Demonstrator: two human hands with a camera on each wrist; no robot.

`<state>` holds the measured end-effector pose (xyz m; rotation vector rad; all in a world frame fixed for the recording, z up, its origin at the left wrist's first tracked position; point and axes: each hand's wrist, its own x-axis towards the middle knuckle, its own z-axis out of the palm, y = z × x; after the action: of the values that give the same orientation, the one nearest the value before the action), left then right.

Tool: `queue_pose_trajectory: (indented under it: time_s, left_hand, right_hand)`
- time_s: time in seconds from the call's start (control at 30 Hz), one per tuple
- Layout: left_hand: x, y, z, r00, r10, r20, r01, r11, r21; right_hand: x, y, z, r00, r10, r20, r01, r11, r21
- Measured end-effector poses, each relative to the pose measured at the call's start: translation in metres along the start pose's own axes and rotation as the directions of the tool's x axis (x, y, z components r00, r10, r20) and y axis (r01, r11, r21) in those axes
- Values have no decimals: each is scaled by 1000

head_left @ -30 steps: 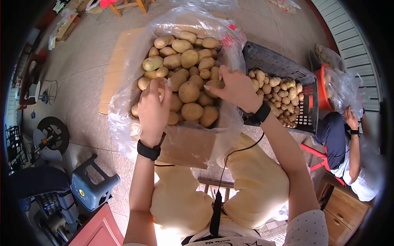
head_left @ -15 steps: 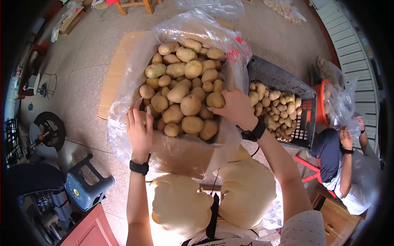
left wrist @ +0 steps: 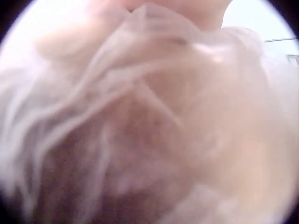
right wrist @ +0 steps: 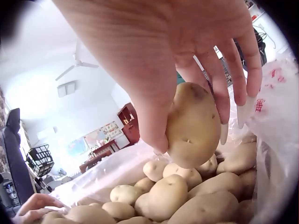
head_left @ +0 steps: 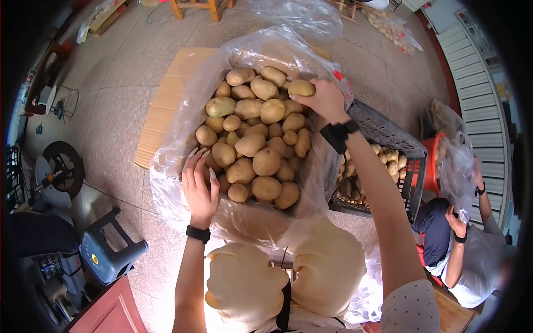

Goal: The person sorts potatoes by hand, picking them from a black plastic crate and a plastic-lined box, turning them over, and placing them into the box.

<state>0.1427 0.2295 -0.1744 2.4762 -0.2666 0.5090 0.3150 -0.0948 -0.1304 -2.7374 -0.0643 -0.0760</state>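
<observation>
A cardboard box [head_left: 250,221] lined with a clear plastic bag [head_left: 172,150] is heaped with potatoes [head_left: 250,144]. At the far right corner of the heap, my right hand [head_left: 327,101] pinches a single potato [right wrist: 194,128] between thumb and fingers. The right wrist view shows it just above the other potatoes, with a dark patch near its top. My left hand [head_left: 199,186] rests at the near left edge of the box, over the plastic and the potatoes beside it, fingers extended. In the left wrist view, blurred plastic fills most of the picture.
A black plastic crate [head_left: 383,119] of smaller potatoes adjoins the box on the right, with an orange bucket [head_left: 431,166] beyond it. Another person [head_left: 461,250] sits at the far right, handling a plastic bag. A blue stool [head_left: 111,250] stands at the lower left.
My right hand has moved from the right side of the heap to its far right corner and now holds a potato. My left hand has shifted from over the potatoes to the left edge.
</observation>
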Motion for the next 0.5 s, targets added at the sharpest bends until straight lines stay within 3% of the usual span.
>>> queue_pose_trajectory:
  time_s: [0.03, 0.1, 0.17, 0.2, 0.33, 0.4, 0.43, 0.5]
  left_hand:
    - [-1, 0, 1, 1000, -5, 1, 5, 1000, 1]
    - [-2, -3, 5, 999, 16, -48, -15, 1000, 9]
    - [-4, -5, 6, 998, 29, -50, -29, 1000, -5]
    - [-5, -7, 6, 998, 43, -51, -44, 999, -19]
    - [-6, -9, 8, 997, 47, -65, -49, 998, -28]
    - [-8, -11, 9, 995, 52, -84, -54, 998, -28]
    - [-8, -10, 9, 995, 50, -82, -53, 998, -31]
    - [-5, -9, 8, 995, 63, -83, -64, 998, 0]
  right_hand:
    - [7, -5, 4, 997, 68, 24, -66, 997, -42]
    - [15, -1, 28, 1000, 0, 1, 0, 997, -76]
    - [17, -1, 51, 945, -261, -196, 178, 915, -361]
    - [21, -3, 55, 977, -186, -105, 146, 941, -304]
    - [21, -10, 50, 973, -229, -25, 210, 926, -313]
    - [16, -13, 44, 982, -172, 79, 187, 950, -250]
    - [16, -7, 46, 982, -169, 82, 185, 950, -252]
    - [17, 5, 50, 971, -238, -29, 237, 971, -33]
